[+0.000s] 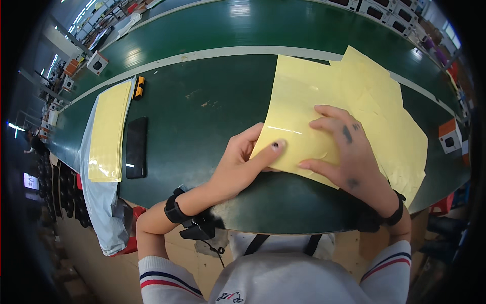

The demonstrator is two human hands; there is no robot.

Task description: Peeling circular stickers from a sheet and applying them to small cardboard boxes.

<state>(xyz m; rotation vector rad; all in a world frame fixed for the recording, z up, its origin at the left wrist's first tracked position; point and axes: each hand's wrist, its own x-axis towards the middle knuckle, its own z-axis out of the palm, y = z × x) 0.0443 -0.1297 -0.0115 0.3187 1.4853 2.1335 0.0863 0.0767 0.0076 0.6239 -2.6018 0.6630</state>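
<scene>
A glossy yellow sheet [298, 96] lies in front of me, its near left edge raised a little off the green table. My left hand [248, 157] grips that edge, thumb on top and the other fingers underneath. On the sheet's near right part rests my right hand [347, 149], fingers curved and spread, the thumb apart from them. Whether it pinches anything cannot be seen. More yellow sheets [400, 137] spread unevenly beneath and to the right, overlapping one another.
At the left, a stack of yellow sheets [109, 131] lies on a grey plastic bag [104, 218] hanging over the table edge. Beside it are a black phone [136, 147] and a yellow-black cutter [138, 88]. A green conveyor belt [212, 28] runs behind; a small box [449, 136] stands far right.
</scene>
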